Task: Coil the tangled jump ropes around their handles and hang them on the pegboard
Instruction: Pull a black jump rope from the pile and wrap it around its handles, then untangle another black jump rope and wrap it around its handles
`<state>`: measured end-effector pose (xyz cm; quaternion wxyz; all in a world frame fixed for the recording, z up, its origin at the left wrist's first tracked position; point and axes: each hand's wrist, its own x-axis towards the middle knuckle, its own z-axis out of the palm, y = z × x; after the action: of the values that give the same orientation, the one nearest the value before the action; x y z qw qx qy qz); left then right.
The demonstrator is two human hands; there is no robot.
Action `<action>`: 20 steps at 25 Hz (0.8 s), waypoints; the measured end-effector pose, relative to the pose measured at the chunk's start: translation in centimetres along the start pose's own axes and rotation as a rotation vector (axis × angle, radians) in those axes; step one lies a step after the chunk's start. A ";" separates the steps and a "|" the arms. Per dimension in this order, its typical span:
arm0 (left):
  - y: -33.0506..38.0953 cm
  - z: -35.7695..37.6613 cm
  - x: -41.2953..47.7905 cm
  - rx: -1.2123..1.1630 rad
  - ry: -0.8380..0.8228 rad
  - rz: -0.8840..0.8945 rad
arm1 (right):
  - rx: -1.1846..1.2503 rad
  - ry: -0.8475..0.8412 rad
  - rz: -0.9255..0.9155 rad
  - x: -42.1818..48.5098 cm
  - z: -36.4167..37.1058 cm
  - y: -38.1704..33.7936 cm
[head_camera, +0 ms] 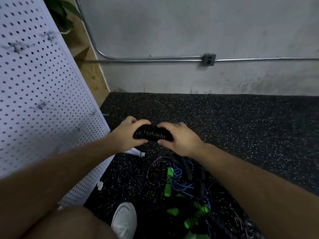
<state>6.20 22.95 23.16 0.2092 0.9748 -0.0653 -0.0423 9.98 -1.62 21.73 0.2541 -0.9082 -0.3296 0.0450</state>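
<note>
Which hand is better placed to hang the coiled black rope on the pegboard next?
Left, probably. The left hand grips the end of the coiled black rope nearest the pegboard, which stands on that side; the right hand holds the far end and would have to cross over.

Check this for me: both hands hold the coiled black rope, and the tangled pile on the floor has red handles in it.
One detail is wrong: the handles in the tangled pile on the floor are green, not red, as the head view shows. The left hand and the right hand do hold the coiled black rope.
</note>
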 end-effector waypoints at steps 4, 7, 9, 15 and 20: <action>-6.8 6.6 0.7 0.072 -0.062 -0.129 | -0.055 -0.256 0.071 4.4 8.9 0.9; -12.4 12.4 1.3 0.071 -0.145 -0.261 | -0.011 -0.316 0.084 7.0 16.8 1.6; -16.2 16.0 0.9 0.065 -0.195 -0.321 | 0.013 -0.350 0.101 8.2 22.4 1.9; -24.5 23.7 0.8 0.085 -0.116 -0.442 | 0.108 -0.305 0.224 12.5 35.9 3.3; -24.8 25.7 0.1 -0.087 -0.501 -0.509 | 0.125 -0.557 0.252 11.5 37.7 3.5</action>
<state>6.21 35.03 -10.50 0.2107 0.9094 0.1321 -0.3334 11.58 19.50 -11.67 0.2018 -0.8771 -0.2681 0.3436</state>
